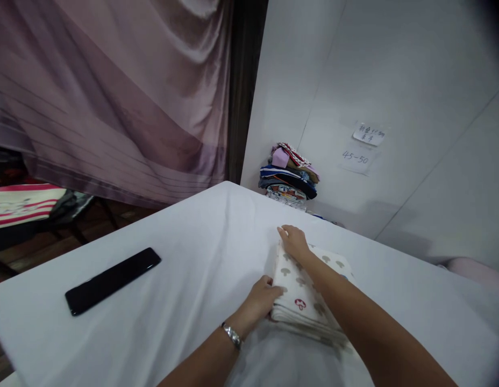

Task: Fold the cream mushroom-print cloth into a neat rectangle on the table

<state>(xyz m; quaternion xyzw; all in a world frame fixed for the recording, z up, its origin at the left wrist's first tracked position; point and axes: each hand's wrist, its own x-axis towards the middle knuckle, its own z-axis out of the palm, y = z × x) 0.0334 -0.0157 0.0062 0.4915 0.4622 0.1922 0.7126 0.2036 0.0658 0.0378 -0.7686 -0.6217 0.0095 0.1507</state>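
Observation:
A white folded cloth (293, 287) with grey-brown mushroom prints and one red print lies in layers on the white-covered table. I cannot make out whether it is a garment or a blanket. My left hand (259, 298), below a silver bracelet, grips the cloth's left edge near its front corner, thumb on top and the other fingers mostly hidden. At the far left corner, my right hand (296, 244) is closed on the cloth with its fingertips together. My right forearm crosses over the cloth and covers part of its right side.
A black, glossy flat slab (114, 279) lies on the table (185, 252) at left. Beyond the far edge stands a pile of folded clothes (290, 174) by the white wall, which bears paper notes (368, 134). A pinkish curtain (152, 97) hangs at the left.

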